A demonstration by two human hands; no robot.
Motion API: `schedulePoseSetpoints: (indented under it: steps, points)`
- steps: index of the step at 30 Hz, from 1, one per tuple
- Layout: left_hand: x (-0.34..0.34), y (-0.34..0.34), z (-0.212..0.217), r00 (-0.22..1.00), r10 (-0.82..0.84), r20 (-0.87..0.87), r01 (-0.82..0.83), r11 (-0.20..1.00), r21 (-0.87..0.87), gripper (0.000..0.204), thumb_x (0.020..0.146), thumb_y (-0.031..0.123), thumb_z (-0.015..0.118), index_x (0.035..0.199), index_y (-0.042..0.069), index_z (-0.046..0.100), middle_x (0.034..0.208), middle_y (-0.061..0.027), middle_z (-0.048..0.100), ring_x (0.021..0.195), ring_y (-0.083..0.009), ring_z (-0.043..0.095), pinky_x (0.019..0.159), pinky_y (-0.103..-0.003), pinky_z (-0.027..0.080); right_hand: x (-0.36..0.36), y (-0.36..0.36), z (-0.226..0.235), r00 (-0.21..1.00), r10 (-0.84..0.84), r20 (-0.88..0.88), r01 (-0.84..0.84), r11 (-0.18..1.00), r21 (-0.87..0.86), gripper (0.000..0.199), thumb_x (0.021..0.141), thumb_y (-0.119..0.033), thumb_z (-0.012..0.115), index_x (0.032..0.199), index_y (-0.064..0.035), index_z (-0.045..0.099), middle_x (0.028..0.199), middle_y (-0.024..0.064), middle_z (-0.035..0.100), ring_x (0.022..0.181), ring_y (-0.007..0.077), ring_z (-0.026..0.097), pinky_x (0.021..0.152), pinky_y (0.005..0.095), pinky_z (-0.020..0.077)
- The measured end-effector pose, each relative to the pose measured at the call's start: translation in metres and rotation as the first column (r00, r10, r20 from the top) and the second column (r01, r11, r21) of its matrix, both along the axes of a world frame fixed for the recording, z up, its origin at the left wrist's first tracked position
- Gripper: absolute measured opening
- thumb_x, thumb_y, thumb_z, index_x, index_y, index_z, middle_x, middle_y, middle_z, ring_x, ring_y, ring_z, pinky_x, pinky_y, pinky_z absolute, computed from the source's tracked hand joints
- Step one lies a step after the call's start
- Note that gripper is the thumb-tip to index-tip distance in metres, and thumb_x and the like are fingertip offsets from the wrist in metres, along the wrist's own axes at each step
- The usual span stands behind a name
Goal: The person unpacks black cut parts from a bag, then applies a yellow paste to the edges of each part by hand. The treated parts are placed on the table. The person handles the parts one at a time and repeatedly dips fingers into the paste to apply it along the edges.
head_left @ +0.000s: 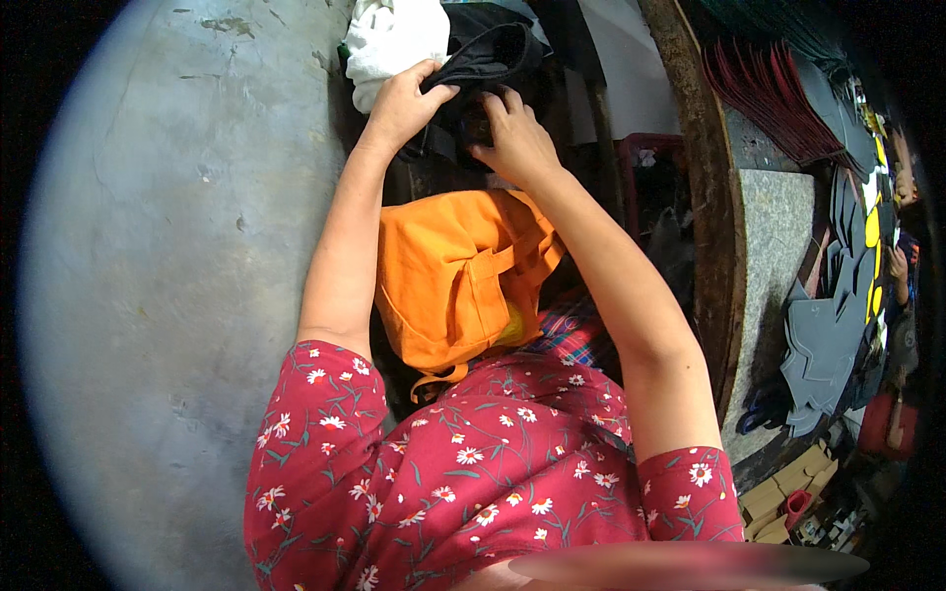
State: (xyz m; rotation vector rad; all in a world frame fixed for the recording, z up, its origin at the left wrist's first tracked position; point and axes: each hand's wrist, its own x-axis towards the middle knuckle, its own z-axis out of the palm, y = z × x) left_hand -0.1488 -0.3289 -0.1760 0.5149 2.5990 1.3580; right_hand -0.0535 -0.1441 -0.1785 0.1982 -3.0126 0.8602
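A black bag (483, 59) is gripped above the orange bag (458, 281): the left hand (404, 98) is closed on its edge, and the right hand (512, 138) is curled against it, its hold unclear.

- Black fabric (480, 61) is gripped in the left hand (402, 101) and under the right hand (514, 141).
- White cloth (392, 37) lies just beyond the left hand.
- The bag (458, 276) between the forearms, below both hands, is plain orange.
- Dark red sleeves (325, 394) carry small white flowers with green stems.
- Grey concrete floor (168, 256) lies left of the left hand.
- Grey cut sheets (828, 335) with yellow pieces (873, 227) are far right of the right hand.
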Motion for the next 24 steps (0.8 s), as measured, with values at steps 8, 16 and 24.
schedulePoseSetpoints:
  steps: [8,16,24]
  points:
    - [-0.007,0.001,-0.024,0.963,-0.166,0.214,0.246,0.868,-0.431,0.044,0.082,0.013,0.05,0.123,0.003,0.064,0.115,-0.0231,0.067,0.11,-0.0341,0.064,0.097,-0.04,0.046,0.048,0.025,0.079,0.98,0.122,-0.157,-0.11,0.99,0.085,0.065,0.069,-0.022,0.078,0.127,-0.0125,0.051,0.121,0.0237,0.054,0.1,0.0408,0.061,0.079,0.0446,0.0568]
    - [-0.02,0.045,-0.058,0.864,-0.384,0.327,0.483,0.444,-0.755,0.043,0.084,0.014,0.053,0.12,-0.008,0.056,0.118,-0.0327,0.061,0.112,-0.0416,0.061,0.096,-0.045,0.048,0.139,0.084,0.215,0.966,0.173,-0.195,-0.134,0.971,0.195,0.065,0.064,-0.024,0.08,0.125,-0.0176,0.058,0.119,0.0122,0.058,0.104,0.0297,0.063,0.079,0.0384,0.0552]
    - [-0.032,0.02,-0.019,0.871,-0.383,0.306,0.476,0.508,-0.718,0.08,0.075,0.044,0.073,0.132,-0.007,0.051,0.13,-0.0309,0.055,0.123,-0.0391,0.055,0.103,-0.042,0.044,0.281,0.197,0.289,0.72,-0.305,-0.624,0.432,0.9,0.058,0.064,0.065,-0.018,0.078,0.125,-0.0079,0.061,0.12,0.0121,0.063,0.11,0.0265,0.062,0.097,0.035,0.0482]
